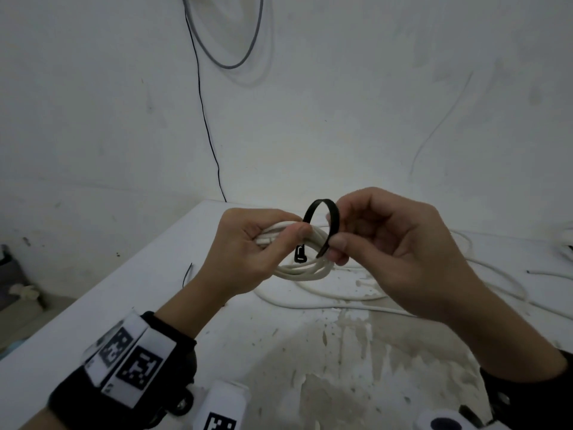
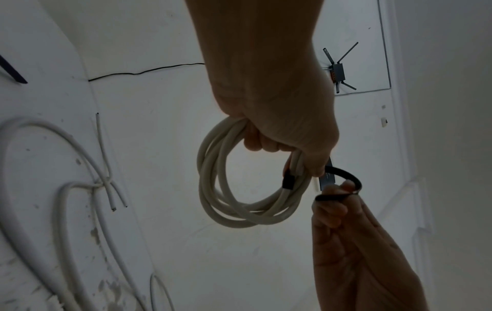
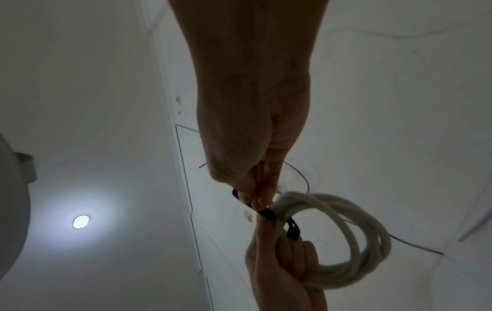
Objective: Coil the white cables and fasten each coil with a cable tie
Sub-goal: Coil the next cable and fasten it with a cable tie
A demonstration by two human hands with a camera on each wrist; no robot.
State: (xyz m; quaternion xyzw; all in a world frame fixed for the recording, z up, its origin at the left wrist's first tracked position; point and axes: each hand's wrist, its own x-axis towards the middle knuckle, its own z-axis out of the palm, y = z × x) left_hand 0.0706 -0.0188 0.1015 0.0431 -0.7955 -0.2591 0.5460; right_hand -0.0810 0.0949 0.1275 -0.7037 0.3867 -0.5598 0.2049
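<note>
My left hand [image 1: 266, 240] grips a small coil of white cable [image 1: 305, 270] above the table; the same coil [image 2: 229, 189] hangs from that fist [image 2: 279, 134] in the left wrist view. A black cable tie [image 1: 322, 209] arches over the coil's bundled strands, its head [image 1: 299, 254] hanging down in front. My right hand [image 1: 338, 246] pinches the tie's free tail between thumb and forefinger. In the right wrist view, the right hand's fingertips [image 3: 262, 202] hold the black tie [image 3: 267, 213] beside the coil [image 3: 346, 231].
Loose white cable [image 1: 341, 297] lies in wide loops on the stained white table [image 1: 279, 352] under my hands. More white cable [image 1: 564, 243] sits at the right edge. A thin black wire [image 1: 204, 119] runs down the wall behind. The table's left edge drops to the floor.
</note>
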